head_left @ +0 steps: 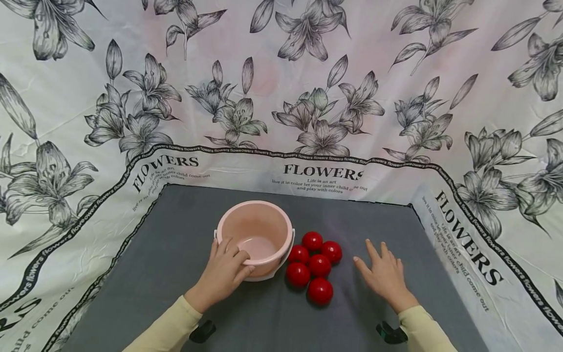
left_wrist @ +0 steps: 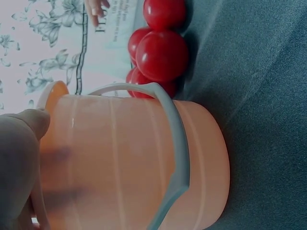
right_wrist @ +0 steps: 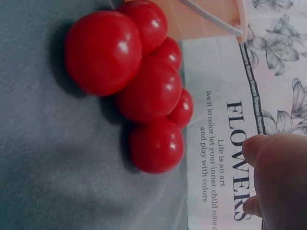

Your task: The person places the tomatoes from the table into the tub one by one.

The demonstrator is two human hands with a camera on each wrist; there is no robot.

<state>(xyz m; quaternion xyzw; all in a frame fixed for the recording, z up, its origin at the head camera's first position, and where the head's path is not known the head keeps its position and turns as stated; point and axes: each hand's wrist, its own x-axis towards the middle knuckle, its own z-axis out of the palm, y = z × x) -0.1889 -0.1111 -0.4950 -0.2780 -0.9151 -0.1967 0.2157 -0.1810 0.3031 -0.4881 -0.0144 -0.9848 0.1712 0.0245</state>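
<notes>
Through my head camera I see the pink bucket (head_left: 259, 227) standing on the grey table (head_left: 356, 313), mouth facing up, its long axis running close to vertical from base to rim. My left hand (head_left: 222, 276) is clamped on the near-left part of its rim, fingertips hooked inside the mouth. In my left wrist view, the handle (left_wrist: 176, 129) hangs folded down against the bucket's side.

Just to the right of the bucket I count six red balls (head_left: 319, 265) bunched together; being round, they give me no axis to read. My right hand (head_left: 386, 276) is beyond them, fingers apart and pointing away from me, grasping nothing. Flower-printed cloth (head_left: 259, 168) borders the table behind.
</notes>
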